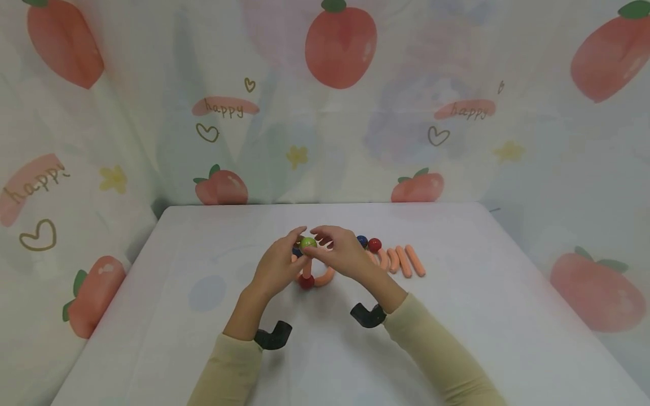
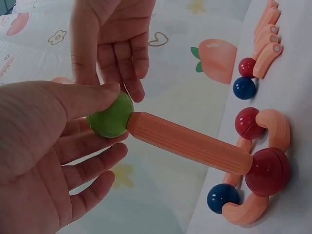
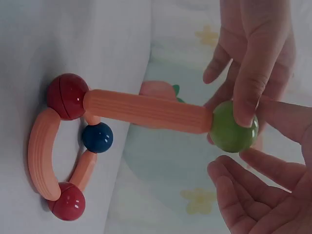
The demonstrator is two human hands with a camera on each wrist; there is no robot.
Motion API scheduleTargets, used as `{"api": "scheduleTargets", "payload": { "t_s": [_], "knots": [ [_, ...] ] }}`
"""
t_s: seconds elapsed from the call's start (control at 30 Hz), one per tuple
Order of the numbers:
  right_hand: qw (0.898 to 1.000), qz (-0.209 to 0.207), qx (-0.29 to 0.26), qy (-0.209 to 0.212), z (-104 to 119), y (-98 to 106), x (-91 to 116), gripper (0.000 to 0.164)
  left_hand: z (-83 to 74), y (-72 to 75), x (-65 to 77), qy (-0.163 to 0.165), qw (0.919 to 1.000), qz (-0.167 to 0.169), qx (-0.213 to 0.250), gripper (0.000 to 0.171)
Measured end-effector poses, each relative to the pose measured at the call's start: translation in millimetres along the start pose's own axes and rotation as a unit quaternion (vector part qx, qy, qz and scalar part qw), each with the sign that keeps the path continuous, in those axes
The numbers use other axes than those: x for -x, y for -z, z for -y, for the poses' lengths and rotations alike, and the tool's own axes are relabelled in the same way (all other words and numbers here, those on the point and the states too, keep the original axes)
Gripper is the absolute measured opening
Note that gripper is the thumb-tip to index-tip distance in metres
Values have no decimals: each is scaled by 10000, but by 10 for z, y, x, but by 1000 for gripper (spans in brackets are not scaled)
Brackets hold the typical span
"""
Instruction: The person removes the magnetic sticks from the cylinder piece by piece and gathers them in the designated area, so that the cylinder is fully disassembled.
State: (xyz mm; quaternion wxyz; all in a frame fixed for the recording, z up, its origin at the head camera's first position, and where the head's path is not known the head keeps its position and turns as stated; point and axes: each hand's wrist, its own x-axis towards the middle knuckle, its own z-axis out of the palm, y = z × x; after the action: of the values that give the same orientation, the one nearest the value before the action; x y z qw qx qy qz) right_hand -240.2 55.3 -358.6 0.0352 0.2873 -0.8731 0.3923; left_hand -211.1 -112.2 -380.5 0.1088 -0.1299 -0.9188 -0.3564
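Observation:
My left hand (image 1: 278, 265) pinches a glossy green ball (image 2: 111, 116) between thumb and fingers. From the other side, my right hand (image 1: 342, 251) has its thumb and a finger at the same ball, its other fingers spread loosely. The ball sits on the upper end of a ribbed orange rod (image 2: 190, 144), which stands upright. At the rod's foot is a red ball (image 2: 268, 171), part of a ring on the table. Curved orange rods (image 3: 43, 153) in that ring link it with another red ball (image 3: 67, 202) and a blue ball (image 3: 97, 137).
Right of the ring, a loose blue ball (image 1: 361, 241) and red ball (image 1: 374, 245) lie beside several orange rods (image 1: 403, 261), some curved and some straight. A white cloth covers the table (image 1: 152, 316). Behind it hangs a printed curtain (image 1: 345, 141).

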Motion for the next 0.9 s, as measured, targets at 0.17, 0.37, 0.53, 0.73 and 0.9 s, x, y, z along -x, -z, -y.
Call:
{"api": "scheduleTargets", "payload": {
  "t_s": [0.17,0.37,0.53,0.73,0.9],
  "knots": [
    [9998,51,-25,190,-5,-69,3,33,33,-77,29,185,9996,-208,-25,55],
    [9997,-51,-88,206,2,-91,19,32,91,-200,86,706,9972,-185,138,35],
    [9998,-108,-96,165,20,-105,37,34,124,-247,83,573,9980,-236,-131,26],
    [9983,-451,-324,163,20,-144,56,32,124,-245,80,219,9976,-204,-631,21],
    [9955,-746,-465,344,-16,-189,71,31,112,-244,76,122,9960,-174,-870,18]
  ]
}}
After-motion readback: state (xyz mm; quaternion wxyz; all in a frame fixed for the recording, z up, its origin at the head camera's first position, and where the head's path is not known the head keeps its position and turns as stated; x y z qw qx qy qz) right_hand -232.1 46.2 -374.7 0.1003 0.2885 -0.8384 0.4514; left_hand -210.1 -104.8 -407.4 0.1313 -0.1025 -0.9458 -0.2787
